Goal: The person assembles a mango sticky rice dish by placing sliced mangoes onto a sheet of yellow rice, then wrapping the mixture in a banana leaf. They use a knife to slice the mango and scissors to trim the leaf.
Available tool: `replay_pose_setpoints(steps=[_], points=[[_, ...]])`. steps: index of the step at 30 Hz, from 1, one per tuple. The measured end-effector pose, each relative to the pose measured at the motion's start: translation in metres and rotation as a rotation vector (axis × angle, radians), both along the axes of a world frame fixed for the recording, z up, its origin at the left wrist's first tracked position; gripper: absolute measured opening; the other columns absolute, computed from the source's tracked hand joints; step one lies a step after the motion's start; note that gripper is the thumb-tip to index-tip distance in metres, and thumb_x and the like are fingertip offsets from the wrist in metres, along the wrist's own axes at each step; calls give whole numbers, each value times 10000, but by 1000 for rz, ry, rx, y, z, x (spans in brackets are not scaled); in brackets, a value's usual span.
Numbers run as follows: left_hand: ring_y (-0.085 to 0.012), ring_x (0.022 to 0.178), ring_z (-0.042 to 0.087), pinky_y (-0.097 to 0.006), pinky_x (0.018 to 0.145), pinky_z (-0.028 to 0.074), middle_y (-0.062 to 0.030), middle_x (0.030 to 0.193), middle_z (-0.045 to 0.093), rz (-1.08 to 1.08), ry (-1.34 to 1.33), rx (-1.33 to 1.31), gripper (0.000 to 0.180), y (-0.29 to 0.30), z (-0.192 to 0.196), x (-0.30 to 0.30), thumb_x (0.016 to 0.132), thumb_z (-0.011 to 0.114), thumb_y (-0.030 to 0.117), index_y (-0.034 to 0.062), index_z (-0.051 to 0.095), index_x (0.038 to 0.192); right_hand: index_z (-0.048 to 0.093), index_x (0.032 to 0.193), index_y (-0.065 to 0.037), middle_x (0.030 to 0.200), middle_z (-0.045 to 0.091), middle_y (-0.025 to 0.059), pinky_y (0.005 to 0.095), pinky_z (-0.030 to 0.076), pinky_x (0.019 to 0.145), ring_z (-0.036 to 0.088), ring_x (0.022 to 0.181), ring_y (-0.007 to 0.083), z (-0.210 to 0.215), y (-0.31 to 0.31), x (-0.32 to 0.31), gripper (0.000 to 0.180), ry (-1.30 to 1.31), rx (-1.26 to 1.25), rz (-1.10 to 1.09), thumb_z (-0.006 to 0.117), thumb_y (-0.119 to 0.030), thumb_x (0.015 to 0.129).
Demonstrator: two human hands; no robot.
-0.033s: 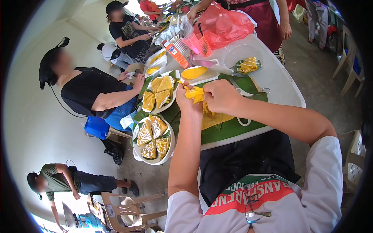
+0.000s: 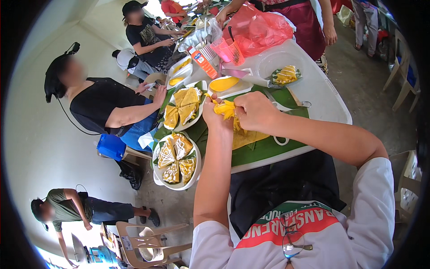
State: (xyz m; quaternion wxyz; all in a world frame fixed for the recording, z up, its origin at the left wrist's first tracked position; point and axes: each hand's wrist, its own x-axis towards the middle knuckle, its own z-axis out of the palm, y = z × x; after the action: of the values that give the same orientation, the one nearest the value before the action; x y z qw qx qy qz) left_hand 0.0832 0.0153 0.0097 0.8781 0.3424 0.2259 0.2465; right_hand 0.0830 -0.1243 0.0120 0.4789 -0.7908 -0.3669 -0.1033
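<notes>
My left hand is closed around one side of a clump of soft yellow strips, which look like fruit flesh. The fingers of my right hand pinch the other side of it. Below my hands a thin yellow-brown crepe lies on a green banana leaf, with more yellow strips on it, partly hidden by my right hand. White-handled scissors lie on the leaf under my right forearm. A white tray beyond my hands holds a yellow fruit half.
Two white dishes, the far one and the near one, hold folded crepes with white drizzle. A knife, a pink basket, a red plastic bag and a clear plate stand farther back. A person in black sits at the left.
</notes>
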Motion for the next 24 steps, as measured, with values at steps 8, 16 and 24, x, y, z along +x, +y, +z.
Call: replay_pose_setpoints(steps=[8,16,24], points=[[-123,593,484,-300,538,438,-16,703,488,59,60,204,189,9,-4,-5,1012,433,216,54,514,956,618,708,33,603,539,190,392,415,537,521,532,254,9,-8,4,113,492,-19,155,600,-72,745],[-111,572,467,-287,528,420,-5,686,465,96,100,247,202,1,-3,-6,1014,436,209,47,520,927,603,702,30,617,540,210,421,404,539,511,525,293,4,-11,-2,109,326,-44,105,587,-64,756],[-132,562,482,-286,539,421,-34,704,494,128,62,123,190,7,-16,1,968,469,172,10,567,984,594,697,25,660,576,214,454,440,600,573,620,365,5,-10,-8,116,41,-37,23,572,-71,758]])
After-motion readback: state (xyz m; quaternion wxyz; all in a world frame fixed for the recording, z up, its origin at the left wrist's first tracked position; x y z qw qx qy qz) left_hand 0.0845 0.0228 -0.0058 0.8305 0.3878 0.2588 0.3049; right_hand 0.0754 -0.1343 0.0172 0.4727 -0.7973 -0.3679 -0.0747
